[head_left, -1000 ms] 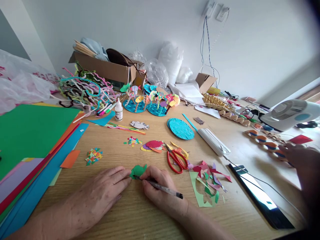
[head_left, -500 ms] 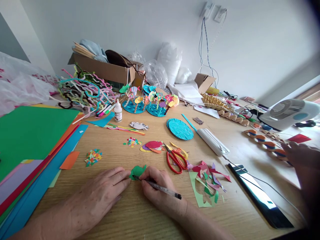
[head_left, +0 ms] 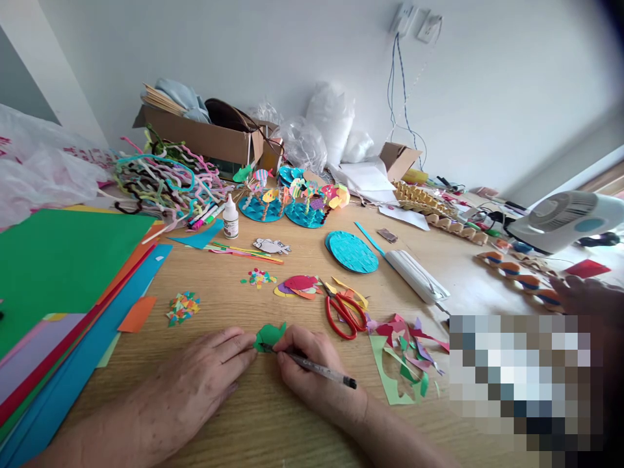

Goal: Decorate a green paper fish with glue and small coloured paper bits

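A small green paper cutout (head_left: 271, 334) lies on the table between my hands. My right hand (head_left: 309, 370) is closed round a pen (head_left: 324, 371) with a clear barrel and black end, its tip on the cutout near a dark line. Flat on the table, my left hand (head_left: 205, 370) has its fingers stretched out, the fingertips at the cutout's left edge. Just beyond are red-handled scissors (head_left: 344, 315), a stack of coloured paper fish (head_left: 299, 285) and a pile of round confetti (head_left: 260, 278). Paper scraps (head_left: 407, 351) lie to the right.
Coloured paper sheets (head_left: 73, 260) cover the left side. Farther back stand a glue bottle (head_left: 231, 218), pipe cleaners (head_left: 166, 172) and blue discs (head_left: 353, 252). A white power strip (head_left: 416, 276) and a fan (head_left: 560, 221) are right, near another person's hand (head_left: 580, 292). The lower right is pixelated.
Both hands stay almost in place, the pen tip still on the green cutout. The view shifts very slightly. The lower right area is now blurred into blocks, covering the phone there.
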`<state>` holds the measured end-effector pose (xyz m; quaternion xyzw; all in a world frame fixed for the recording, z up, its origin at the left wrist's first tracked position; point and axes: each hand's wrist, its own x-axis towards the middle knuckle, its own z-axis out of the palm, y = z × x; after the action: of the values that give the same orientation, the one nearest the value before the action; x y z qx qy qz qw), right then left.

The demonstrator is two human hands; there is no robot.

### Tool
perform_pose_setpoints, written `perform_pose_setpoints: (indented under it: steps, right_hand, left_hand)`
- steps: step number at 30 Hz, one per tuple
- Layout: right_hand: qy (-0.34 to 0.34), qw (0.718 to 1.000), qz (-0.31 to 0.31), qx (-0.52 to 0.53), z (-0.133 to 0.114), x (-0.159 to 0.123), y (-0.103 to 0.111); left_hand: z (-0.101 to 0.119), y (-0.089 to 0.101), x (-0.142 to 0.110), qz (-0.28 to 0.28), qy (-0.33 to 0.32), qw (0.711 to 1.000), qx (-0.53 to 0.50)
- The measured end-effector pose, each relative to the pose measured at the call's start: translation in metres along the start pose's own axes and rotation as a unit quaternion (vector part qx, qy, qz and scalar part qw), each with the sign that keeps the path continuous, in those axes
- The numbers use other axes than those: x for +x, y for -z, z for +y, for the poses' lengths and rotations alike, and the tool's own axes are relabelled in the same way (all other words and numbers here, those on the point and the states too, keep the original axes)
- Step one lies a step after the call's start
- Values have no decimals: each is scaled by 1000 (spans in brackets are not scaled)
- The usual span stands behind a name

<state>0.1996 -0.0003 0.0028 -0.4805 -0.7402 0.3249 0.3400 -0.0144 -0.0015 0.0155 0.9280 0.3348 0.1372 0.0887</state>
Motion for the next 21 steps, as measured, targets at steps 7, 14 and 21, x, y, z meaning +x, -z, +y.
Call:
perform_pose_setpoints:
  steps: [7, 14, 21]
  right_hand:
    - [-2, 1000, 0, -5, 0, 0, 0]
    - [7, 1000, 5, -8, 2, -1, -2]
    - [4, 1000, 13, -8, 2, -1, -2]
  left_hand:
    - [1, 3, 0, 9, -7, 1000, 17]
    - [0, 2, 1, 24, -18, 999, 13]
    - [2, 4, 1, 22, -20, 997, 68]
